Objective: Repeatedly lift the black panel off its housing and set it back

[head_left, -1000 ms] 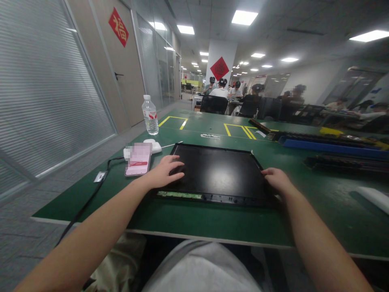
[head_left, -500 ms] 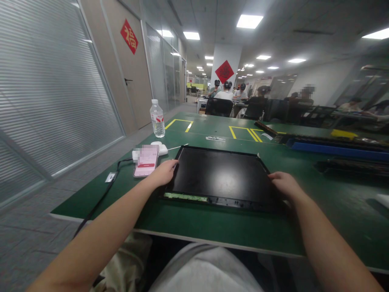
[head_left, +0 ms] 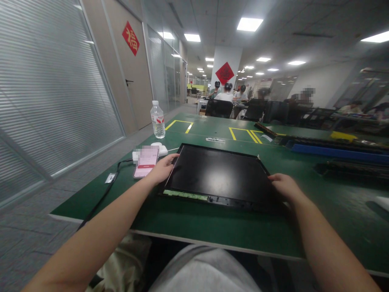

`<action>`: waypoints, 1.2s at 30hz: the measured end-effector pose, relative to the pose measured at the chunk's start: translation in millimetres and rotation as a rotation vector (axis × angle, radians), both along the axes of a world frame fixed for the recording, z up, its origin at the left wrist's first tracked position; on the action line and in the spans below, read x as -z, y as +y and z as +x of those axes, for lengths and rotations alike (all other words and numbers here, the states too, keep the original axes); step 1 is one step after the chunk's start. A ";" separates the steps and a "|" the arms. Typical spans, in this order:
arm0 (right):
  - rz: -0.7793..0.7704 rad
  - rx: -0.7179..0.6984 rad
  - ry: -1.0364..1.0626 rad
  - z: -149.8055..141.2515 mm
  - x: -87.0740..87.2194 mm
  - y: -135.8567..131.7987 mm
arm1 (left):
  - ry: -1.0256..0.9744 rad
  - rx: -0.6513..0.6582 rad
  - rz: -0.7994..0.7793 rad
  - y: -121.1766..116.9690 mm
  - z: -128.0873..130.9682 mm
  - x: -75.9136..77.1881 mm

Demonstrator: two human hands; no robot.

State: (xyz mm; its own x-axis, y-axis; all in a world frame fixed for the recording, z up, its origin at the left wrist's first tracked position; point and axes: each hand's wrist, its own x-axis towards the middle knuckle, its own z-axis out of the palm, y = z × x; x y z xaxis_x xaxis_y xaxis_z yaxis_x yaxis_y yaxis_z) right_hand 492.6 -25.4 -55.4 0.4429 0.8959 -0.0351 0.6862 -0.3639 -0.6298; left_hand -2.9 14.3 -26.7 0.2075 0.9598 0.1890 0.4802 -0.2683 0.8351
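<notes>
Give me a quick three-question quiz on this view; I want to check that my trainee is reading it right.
1. True or false: the left hand and the right hand are at opposite side edges of the dark screen.

2. What stands upright on the table, beyond the phone?

3. Fill in "near" or "far", as seen by the person: the light green strip runs along the ____ edge of the dark screen.

Key:
1. True
2. A clear bottle
3. Near
</notes>
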 end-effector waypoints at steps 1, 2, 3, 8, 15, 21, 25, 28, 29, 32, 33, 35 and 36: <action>-0.015 0.006 -0.004 -0.6 -1.1 0.2 | -0.184 -0.029 -0.091 -1.3 2.5 -2.4; -0.028 0.012 -0.007 -1.4 -2.4 0.3 | -0.324 -0.056 -0.162 -2.7 4.9 -5.0; -0.039 0.017 -0.008 -2.4 -3.8 0.2 | -0.429 -0.086 -0.209 -4.1 7.1 -7.6; -0.064 0.032 0.009 -9.2 -9.4 -2.7 | -0.662 -0.197 -0.341 -8.2 11.2 -16.2; -0.027 0.032 -0.042 -12.1 -11.5 -3.8 | -0.752 -0.227 -0.498 -10.4 12.3 -20.1; -0.012 0.012 -0.020 -7.4 -5.6 -2.0 | -0.757 -0.151 -0.587 -12.5 11.4 -22.1; -0.018 0.014 -0.040 -8.0 -7.1 -2.7 | -0.757 -0.118 -0.626 -11.9 11.2 -20.4; -0.042 0.011 -0.048 -10.5 -10.6 -3.8 | -0.763 -0.133 -0.620 -11.0 12.0 -20.0; -0.049 0.011 -0.047 -11.4 -11.6 -4.2 | -0.766 -0.136 -0.612 -10.9 12.3 -20.1; -0.049 0.010 -0.060 -13.2 -13.5 -4.8 | -0.777 -0.140 -0.599 -10.5 13.1 -20.3; -0.046 0.009 -0.066 -13.5 -13.8 -4.9 | -0.779 -0.143 -0.598 -10.5 13.4 -20.4; -0.041 0.003 -0.072 -13.5 -14.2 -4.8 | -0.782 -0.145 -0.596 -10.7 13.8 -20.5; -0.041 -0.001 -0.071 -13.3 -14.3 -4.7 | -0.782 -0.144 -0.594 -10.8 14.0 -20.7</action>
